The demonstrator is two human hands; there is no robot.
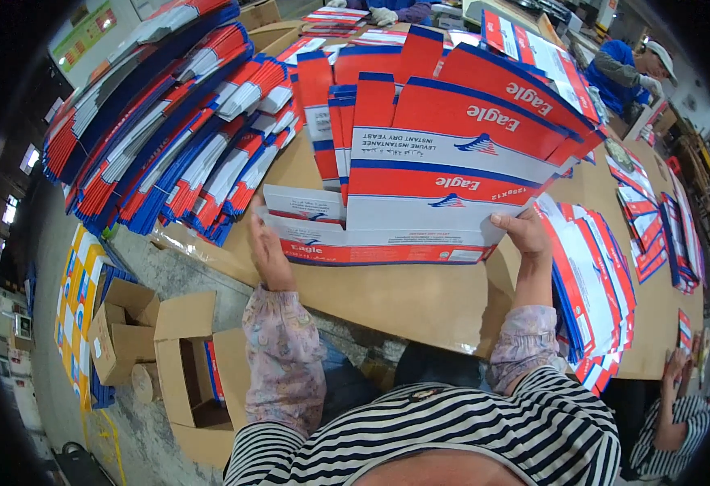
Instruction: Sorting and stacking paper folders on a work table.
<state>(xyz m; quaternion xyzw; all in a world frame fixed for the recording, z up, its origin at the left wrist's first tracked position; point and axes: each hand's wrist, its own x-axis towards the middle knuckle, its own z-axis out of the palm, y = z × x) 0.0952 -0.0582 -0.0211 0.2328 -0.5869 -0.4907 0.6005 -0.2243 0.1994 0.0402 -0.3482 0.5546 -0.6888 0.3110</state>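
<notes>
In front of me lies a flat printed carton blank, red, white and blue, with its near panel bent up toward me. My right hand grips its right edge, the thumb over the top. At its left end, beside the small white-and-red flaps, my left hand has its fingers stretched out along the edge, not wrapped round it. More blanks of the same print fan out behind it; where one sheet ends and another begins is partly hidden.
Tall bundles of folded blanks stand at the left of the cardboard-covered table. Another stack lies right. Open brown boxes sit on the floor at left. Co-workers work across the table, with another person at lower right.
</notes>
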